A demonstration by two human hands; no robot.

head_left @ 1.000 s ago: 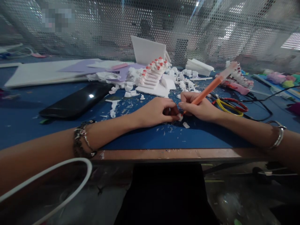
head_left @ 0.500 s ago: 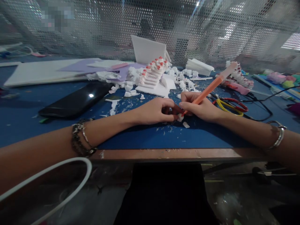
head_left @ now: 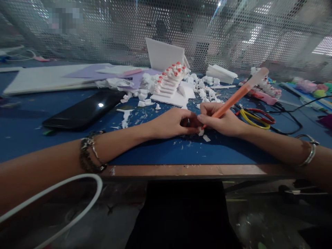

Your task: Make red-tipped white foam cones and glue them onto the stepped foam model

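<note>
Near the middle of the frame we see the left hand with its thumb and fingertips pinched on a small white piece; the fingers cover part of it, so we cannot make out its full shape. Just right of it, the right hand grips an orange marker, which slants toward the upper right. Its red tip meets the piece, or nearly so; we cannot tell which at this size. A loose white scrap lies on the blue desk just below.

Above centre we find a white stair model topped with red-dotted blobs, backed by an upright white panel. A black phone lies at centre left. Right of the right hand we see a yellow loop, but cannot tell what tool it belongs to. The marker's upper end hides part of a red-and-white object. Both forearms run out of the frame, and a white cable is cut off at lower left.
</note>
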